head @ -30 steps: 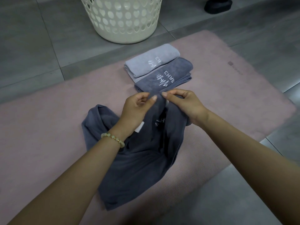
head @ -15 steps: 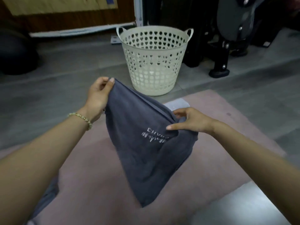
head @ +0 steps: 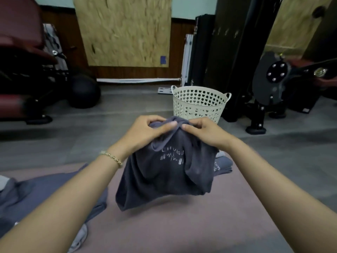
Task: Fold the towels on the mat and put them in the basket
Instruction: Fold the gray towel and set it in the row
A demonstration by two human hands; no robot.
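Note:
A dark grey towel [head: 164,176] with white lettering hangs in the air above the pink mat [head: 182,225]. My left hand [head: 145,133] and my right hand [head: 204,133] pinch its top edge side by side, thumbs almost touching. The towel droops in loose folds below them. The cream perforated basket [head: 199,103] stands on the floor just beyond my hands. Folded grey towels [head: 223,166] lie on the mat at the right, mostly hidden behind the held towel. More unfolded grey towels [head: 36,194] lie at the left under my left arm.
Black gym machine frames [head: 255,114] stand right of the basket. A dark ball [head: 84,93] and a red bench [head: 20,106] sit at the far left. A plywood board [head: 124,31] leans on the back wall. Grey floor surrounds the mat.
My hands came together at the towel's top edge, after being spread apart half a second ago. The towel was lifted off the mat, and my view tilted up toward the basket and wall.

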